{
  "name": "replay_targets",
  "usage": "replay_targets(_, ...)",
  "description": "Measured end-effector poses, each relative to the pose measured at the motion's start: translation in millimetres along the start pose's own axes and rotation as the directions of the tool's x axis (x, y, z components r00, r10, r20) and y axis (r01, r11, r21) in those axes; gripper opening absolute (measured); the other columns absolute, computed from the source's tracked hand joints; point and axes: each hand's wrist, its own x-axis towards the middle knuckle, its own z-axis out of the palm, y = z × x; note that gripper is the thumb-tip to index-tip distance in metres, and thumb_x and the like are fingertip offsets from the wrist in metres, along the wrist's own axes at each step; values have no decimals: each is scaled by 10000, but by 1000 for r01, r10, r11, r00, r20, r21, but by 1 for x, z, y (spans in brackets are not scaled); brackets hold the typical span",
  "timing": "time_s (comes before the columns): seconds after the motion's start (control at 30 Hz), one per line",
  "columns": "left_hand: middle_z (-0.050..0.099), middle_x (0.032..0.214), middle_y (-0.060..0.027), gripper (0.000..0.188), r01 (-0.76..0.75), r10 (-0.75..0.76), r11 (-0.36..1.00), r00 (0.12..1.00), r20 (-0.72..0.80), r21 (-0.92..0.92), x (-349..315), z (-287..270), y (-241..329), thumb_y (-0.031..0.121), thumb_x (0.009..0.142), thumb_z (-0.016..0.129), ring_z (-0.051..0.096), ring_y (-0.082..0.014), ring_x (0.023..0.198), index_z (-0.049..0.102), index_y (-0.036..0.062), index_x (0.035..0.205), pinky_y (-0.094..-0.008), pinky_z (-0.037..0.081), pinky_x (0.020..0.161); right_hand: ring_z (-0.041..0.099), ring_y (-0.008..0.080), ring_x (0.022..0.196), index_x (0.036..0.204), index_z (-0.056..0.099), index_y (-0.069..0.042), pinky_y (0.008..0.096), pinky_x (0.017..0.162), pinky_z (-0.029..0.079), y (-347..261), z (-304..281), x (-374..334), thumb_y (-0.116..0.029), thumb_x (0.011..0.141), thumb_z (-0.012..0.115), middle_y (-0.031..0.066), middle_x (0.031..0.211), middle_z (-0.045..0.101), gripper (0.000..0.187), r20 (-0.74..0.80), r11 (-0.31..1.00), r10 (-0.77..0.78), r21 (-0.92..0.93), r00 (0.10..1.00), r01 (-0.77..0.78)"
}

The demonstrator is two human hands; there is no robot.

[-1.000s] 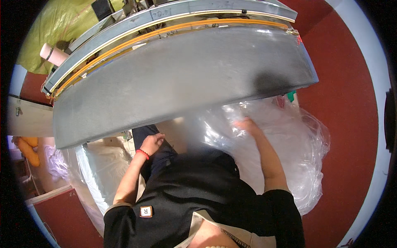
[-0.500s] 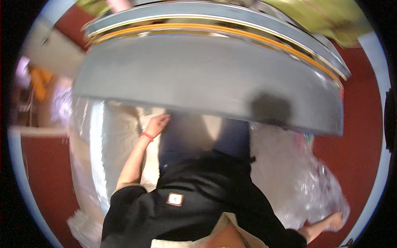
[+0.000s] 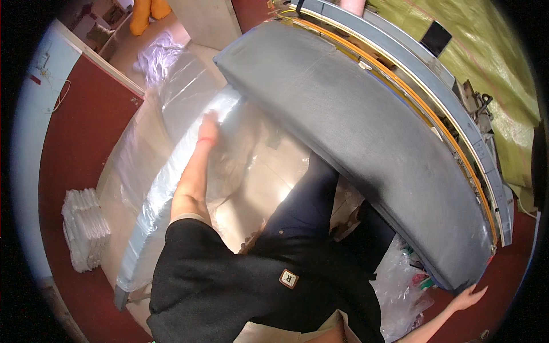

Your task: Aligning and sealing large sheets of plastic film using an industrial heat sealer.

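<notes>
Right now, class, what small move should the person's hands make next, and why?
Probably the left hand should close lightly on the clear plastic film along the pale rail: it is right at that rail, though blur hides whether it touches. The right hand looks open and empty near the end of the grey padded board, well away from that rail.

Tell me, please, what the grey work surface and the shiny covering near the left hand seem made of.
Grey work surface: perhaps rubber or coated cloth, matte, from its dull look.
Shiny covering: probably plastic film, glossy, with bright, wrinkled glare.
</notes>
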Motion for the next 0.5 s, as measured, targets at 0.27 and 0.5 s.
replay_targets(0.27, 560, 825, -132, 100, 12, -8, 993, 999, -32, 117, -49, -55, -33, 83, 750, 439, 550, -315, 754, 533, 50, 747, -408, 447, 628, 425, 282, 1096, 1224, 383, -50, 344, 917, 342, -88, 17, 30, -174, 845, 488, 137, 1212, 429, 412, 26, 960, -195, 211, 980, 185)
replay_targets(0.5, 576, 913, -198, 338, 60, -142, 968, 932, 334, 244, -12, -78, -2, 111, 779, 432, 557, -320, 870, 515, 94, 1107, -395, 442, 738, 418, 272, 1109, 1206, 387, -14, 345, 920, 346, -103, 30, 25, -101, 832, 499, 156, 1229, 406, 401, 86, 964, -151, 233, 985, 127)
